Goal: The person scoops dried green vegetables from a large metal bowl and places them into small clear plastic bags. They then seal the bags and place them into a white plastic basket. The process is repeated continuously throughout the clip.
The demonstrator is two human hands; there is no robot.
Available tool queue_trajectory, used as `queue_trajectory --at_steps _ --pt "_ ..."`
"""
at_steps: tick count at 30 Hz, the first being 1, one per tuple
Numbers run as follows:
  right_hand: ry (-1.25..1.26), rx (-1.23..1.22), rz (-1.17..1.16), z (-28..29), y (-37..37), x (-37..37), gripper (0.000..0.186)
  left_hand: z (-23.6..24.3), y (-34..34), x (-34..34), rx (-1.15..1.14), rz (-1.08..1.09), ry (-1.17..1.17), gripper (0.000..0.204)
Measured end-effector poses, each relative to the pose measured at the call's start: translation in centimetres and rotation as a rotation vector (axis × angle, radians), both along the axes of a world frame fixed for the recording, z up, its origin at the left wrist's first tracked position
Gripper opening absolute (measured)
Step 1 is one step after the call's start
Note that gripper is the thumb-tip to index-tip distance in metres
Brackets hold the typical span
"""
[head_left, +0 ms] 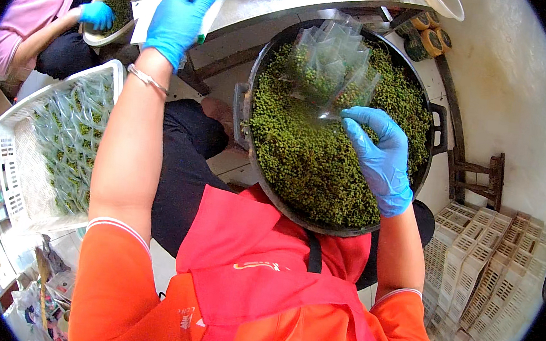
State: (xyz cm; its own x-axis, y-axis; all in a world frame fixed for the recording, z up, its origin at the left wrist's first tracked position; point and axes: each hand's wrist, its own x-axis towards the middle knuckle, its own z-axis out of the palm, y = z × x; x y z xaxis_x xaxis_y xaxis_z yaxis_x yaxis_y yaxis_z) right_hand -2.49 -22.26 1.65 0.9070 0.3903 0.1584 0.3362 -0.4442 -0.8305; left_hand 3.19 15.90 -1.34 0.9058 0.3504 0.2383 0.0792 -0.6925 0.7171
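Note:
A big round black tub in front of me is full of small green berries on stems, like green peppercorns. Several clear plastic bags overlap on top of them, some with green berries inside. My right hand, in a blue glove, pinches the edge of a clear plastic bag between thumb and forefinger. My left hand, also gloved in blue, reaches over the table to a white sheet or packet. Its fingers are closed, and what they hold is hidden.
At left, a white plastic basket holds rows of filled clear bags. Another person's blue-gloved hand is at a pale basin. Filled bags lie on the metal table. Stacked white crates and a wooden stool stand right.

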Motion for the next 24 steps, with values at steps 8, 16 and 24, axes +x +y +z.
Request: queue_trajectory --at_steps 8,16,24 --pt "0.257 -0.101 0.0 -0.7 3.4 1.7 0.037 3.7 -14.5 -5.9 0.348 -0.621 -0.419 0.032" --pt "-0.286 -0.623 0.435 -9.9 6.4 -3.0 0.058 2.6 -12.3 -4.5 -0.516 -0.629 -0.082 0.017" --pt "-0.251 -0.781 0.391 -6.0 0.5 -4.1 0.037 3.3 -11.5 -4.3 -0.726 -0.574 0.164 0.017"
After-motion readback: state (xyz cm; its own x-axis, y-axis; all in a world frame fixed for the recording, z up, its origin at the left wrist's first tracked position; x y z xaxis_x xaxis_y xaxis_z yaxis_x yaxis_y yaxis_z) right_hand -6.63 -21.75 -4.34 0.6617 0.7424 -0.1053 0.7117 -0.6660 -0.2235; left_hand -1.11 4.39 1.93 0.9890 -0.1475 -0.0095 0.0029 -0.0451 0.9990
